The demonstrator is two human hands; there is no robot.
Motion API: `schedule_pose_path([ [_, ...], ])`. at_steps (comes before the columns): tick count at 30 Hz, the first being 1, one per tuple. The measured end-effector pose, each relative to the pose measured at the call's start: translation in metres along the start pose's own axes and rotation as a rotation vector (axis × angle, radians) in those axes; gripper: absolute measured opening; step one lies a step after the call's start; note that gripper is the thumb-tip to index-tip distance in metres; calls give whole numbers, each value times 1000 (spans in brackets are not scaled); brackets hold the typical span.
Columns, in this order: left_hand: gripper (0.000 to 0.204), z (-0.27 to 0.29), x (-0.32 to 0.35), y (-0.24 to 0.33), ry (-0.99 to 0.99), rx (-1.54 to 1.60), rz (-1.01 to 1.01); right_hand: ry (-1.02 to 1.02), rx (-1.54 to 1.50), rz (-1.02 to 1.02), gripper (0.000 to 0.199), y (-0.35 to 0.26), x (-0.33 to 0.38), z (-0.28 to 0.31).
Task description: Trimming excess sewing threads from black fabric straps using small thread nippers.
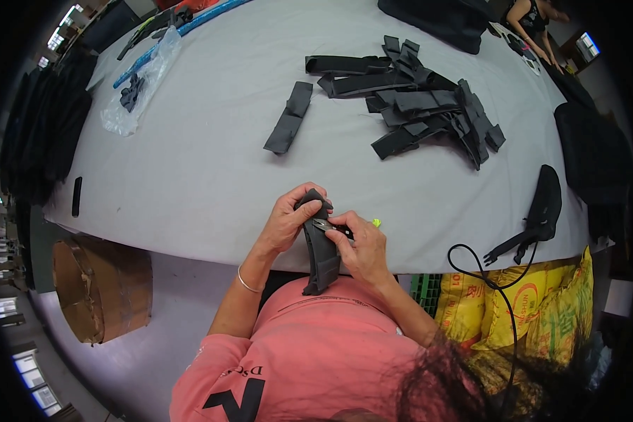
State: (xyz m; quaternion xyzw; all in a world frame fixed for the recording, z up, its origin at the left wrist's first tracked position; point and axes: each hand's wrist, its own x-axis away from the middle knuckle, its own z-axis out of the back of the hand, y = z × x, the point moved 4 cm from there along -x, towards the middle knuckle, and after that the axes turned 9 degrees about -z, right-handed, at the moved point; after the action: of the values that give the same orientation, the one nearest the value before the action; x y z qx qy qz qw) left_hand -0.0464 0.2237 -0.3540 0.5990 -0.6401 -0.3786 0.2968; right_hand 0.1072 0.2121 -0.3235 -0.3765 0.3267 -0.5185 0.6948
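My left hand (288, 219) grips the upper end of a folded black fabric strip (322, 259), its thumb pressed on top. The strip hangs down toward my body at the table's near edge. In my right hand (363, 247) is a pair of thread snips (323, 224), with the metal blades against the strip just below my left thumb. A bright yellow-green bit (377, 223) shows behind the right fingers. Farther off on the table, one similar black strip (288, 121) lies alone. To its right is a loose heap of several black strips (422, 102).
A grey cloth covers the table (211, 141). A corded black tool (544, 204) lies at the right edge, above yellow sacks (471, 306). A cardboard box (119, 288) stands at left. A clear plastic bag (144, 88) lies far left; another person (531, 28) is at far right.
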Motion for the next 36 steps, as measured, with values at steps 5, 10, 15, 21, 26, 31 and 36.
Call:
schedule_pose_path([
  [5, 18, -1, 3, -1, 3, -17, 15, -10, 40, -32, 16, 0, 2, 1],
  [10, 20, 1, 6, -2, 71, 9, 14, -26, -19, -95, 17, 5, 5, 2],
  [15, 20, 1, 2, -2, 78, -13, 41, -42, -58, -23, 17, 1, 1, 2],
  [21, 23, -5, -5, -1, 56, -3, 12, -26, -192, 1, 20, -6, -5, 7],
  [26, 15, -2, 3, 0, 134, -111, 50, -86, -190, -6, 23, -2, 1, -4],
  [31, 17, -2, 4, -4, 94, -46, 15, -89, -33, 19, 30, 0, 8, -5],
  [36, 17, -3, 3, -2, 98, -89, -4, -71, -39, 39, 31, 1, 9, -7],
])
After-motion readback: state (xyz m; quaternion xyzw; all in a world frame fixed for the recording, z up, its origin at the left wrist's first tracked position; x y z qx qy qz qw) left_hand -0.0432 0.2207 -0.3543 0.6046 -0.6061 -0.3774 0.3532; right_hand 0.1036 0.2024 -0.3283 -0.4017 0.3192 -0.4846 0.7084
